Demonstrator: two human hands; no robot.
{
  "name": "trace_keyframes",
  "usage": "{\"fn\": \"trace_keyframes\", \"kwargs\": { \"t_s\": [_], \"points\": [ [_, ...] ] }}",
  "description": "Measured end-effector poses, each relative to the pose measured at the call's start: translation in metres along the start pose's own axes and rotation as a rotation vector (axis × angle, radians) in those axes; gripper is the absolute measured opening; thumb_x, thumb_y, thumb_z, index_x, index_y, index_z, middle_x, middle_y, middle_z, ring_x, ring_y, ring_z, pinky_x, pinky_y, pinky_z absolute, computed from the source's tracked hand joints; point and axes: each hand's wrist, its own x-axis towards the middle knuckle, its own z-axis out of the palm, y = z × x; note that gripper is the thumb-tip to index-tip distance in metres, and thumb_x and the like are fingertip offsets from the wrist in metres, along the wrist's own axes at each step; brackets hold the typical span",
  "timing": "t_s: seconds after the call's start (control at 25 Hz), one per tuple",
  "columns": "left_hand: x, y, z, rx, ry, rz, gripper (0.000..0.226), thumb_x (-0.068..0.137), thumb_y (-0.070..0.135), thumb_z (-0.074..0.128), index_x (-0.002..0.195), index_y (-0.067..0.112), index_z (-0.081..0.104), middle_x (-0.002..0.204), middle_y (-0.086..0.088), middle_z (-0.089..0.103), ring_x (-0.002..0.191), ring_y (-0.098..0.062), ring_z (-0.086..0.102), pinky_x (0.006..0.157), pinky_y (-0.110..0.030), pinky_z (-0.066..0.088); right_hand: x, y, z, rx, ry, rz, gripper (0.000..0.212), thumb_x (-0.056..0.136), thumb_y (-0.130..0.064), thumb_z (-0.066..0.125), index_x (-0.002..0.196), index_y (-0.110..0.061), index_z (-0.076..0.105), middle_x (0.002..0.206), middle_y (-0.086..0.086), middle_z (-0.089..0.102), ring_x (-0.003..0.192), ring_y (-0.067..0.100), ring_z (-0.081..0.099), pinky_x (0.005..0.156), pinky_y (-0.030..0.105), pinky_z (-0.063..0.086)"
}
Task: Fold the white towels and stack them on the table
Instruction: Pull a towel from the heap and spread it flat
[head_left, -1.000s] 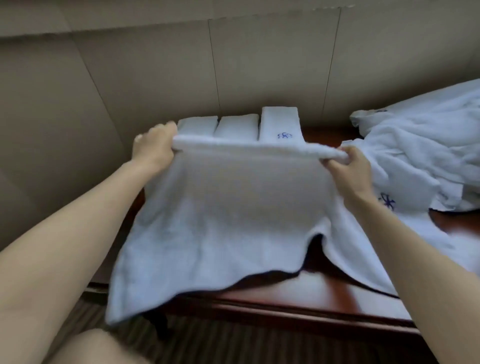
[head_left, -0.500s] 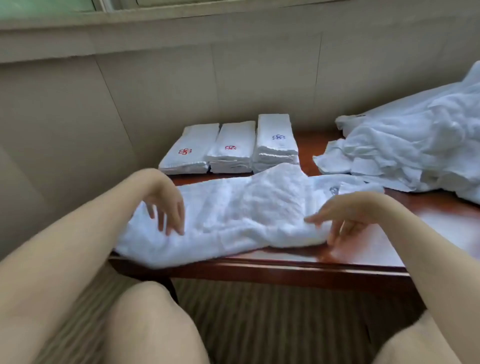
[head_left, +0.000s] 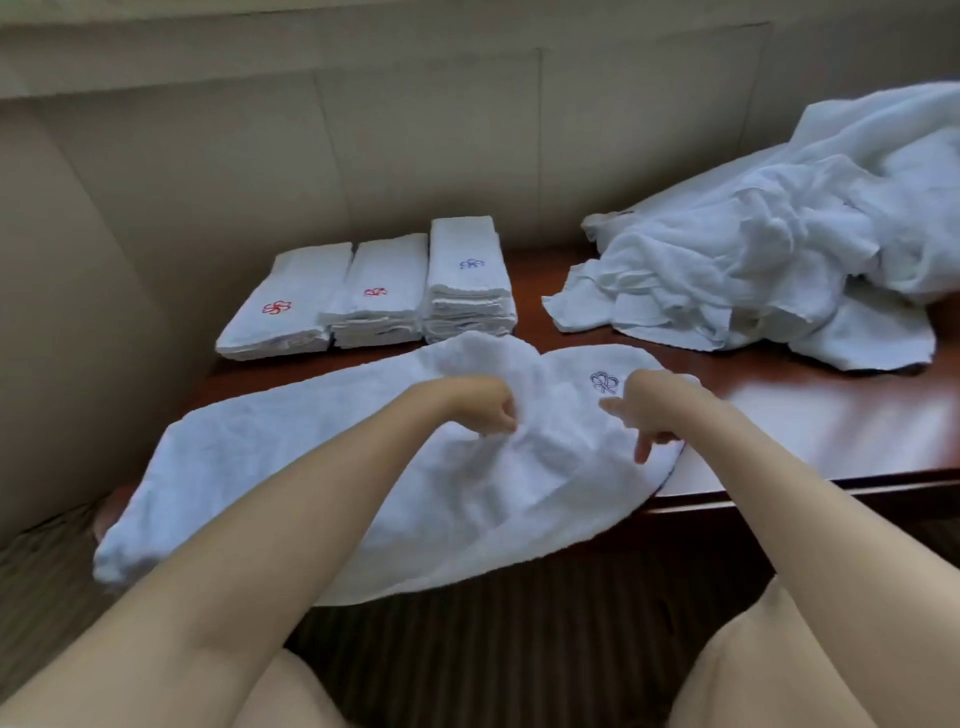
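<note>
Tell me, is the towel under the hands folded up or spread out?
Spread out, rumpled: the towel lies long across the table, overhanging its front edge.

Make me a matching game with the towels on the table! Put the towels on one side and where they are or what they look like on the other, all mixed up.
Things:
1. towel under the hands
2. tallest folded stack
3. leftmost folded stack
4. unfolded pile

Descriptions:
A. red emblem on top
B. crumpled heap at the right of the table
C. spread along the front edge, dark emblem near the right hand
D. blue emblem on top

Pairs: 1-C, 2-D, 3-A, 4-B
</note>
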Motion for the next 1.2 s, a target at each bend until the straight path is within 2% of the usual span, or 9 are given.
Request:
{"fn": "trace_keyframes", "kwargs": {
  "t_s": [0.08,0.2,0.32,0.44,0.6,0.72,0.8,0.96,1.2],
  "points": [
    [0.010,0.011,-0.007,-0.039,-0.222,-0.058,0.024,0.095,0.025,0.051,0.083,0.012,0.066,0.084,-0.001,0.069,0.070,-0.013,0.066,0.078,-0.025,0.050,0.001,0.008,-0.013,0.060,0.016,0.061,0.035,0.099,-0.033,0.033,0.082,-0.014,0.057,0.052,-0.006,0.067,0.050,0.012,0.054,0.066,0.024,0.043],
    [0.018,0.011,-0.024,-0.128,-0.379,-0.037,0.026,0.096,0.029,0.052,0.088,0.013,0.070,0.081,0.004,0.072,0.072,-0.010,0.069,0.083,-0.025,0.051,0.022,0.014,-0.016,0.242,0.319,-0.025,0.023,0.091,-0.017,0.042,0.081,-0.010,0.062,0.074,-0.001,0.070,0.071,0.019,0.065,0.066,0.026,0.044],
    [0.034,-0.014,-0.037,-0.328,0.060,0.011,0.015,0.092,0.018,0.057,0.094,0.014,0.071,0.094,-0.001,0.072,0.078,-0.011,0.067,0.075,-0.022,0.050,0.053,0.004,-0.014,0.319,0.548,-0.175,0.018,0.086,-0.007,0.044,0.078,-0.006,0.060,0.083,0.009,0.059,0.083,0.031,0.055,0.066,0.032,0.040],
    [0.056,-0.052,-0.047,-0.116,0.450,-0.115,0.034,0.089,0.013,0.059,0.123,0.011,0.059,0.126,-0.008,0.058,0.109,-0.022,0.057,0.084,-0.025,0.044,0.087,-0.010,-0.022,0.283,0.553,-0.326,0.027,0.090,0.002,0.040,0.095,0.004,0.066,0.099,0.021,0.064,0.093,0.035,0.059,0.080,0.040,0.049],
    [0.072,-0.090,-0.037,0.021,0.209,-0.088,0.046,0.080,0.016,0.070,0.124,0.014,0.055,0.123,-0.002,0.056,0.115,-0.022,0.052,0.093,-0.033,0.043,0.114,-0.025,-0.028,0.288,0.267,-0.395,0.042,0.091,-0.008,0.058,0.132,-0.009,0.053,0.134,0.010,0.053,0.118,0.029,0.053,0.098,0.031,0.043],
    [0.077,-0.093,-0.023,-0.028,0.234,-0.063,0.019,0.076,0.006,0.069,0.091,0.012,0.059,0.092,-0.002,0.060,0.090,-0.021,0.055,0.068,-0.030,0.039,0.119,-0.024,-0.027,0.007,-0.013,-0.332,0.043,0.075,-0.026,0.076,0.115,-0.021,0.060,0.120,-0.001,0.059,0.108,0.024,0.058,0.087,0.035,0.050],
    [0.079,-0.094,-0.012,-0.066,0.470,-0.005,0.018,0.075,-0.005,0.060,0.080,0.011,0.053,0.085,-0.004,0.053,0.084,-0.023,0.052,0.062,-0.029,0.029,0.113,-0.016,-0.025,0.131,0.248,-0.269,0.013,0.078,-0.016,0.064,0.091,-0.019,0.063,0.097,0.002,0.062,0.096,0.028,0.060,0.070,0.031,0.044],
    [0.072,-0.104,0.026,-0.152,0.882,-0.015,0.034,0.078,-0.010,0.052,0.111,0.001,0.055,0.109,-0.018,0.047,0.099,-0.032,0.048,0.080,-0.031,0.037,0.085,0.016,0.000,0.377,1.163,0.024,0.041,0.077,-0.001,0.054,0.116,-0.012,0.058,0.115,0.018,0.053,0.112,0.036,0.046,0.090,0.039,0.028],
    [0.082,-0.097,0.037,-0.003,0.432,-0.188,0.055,0.099,0.041,0.030,0.151,0.026,0.019,0.157,-0.011,0.013,0.146,-0.025,0.009,0.117,-0.039,0.011,0.090,0.038,0.033,0.228,0.553,-0.026,0.059,0.091,-0.037,0.055,0.142,-0.024,0.030,0.152,0.012,0.019,0.141,0.028,0.015,0.107,0.052,0.026]
  ]
}}
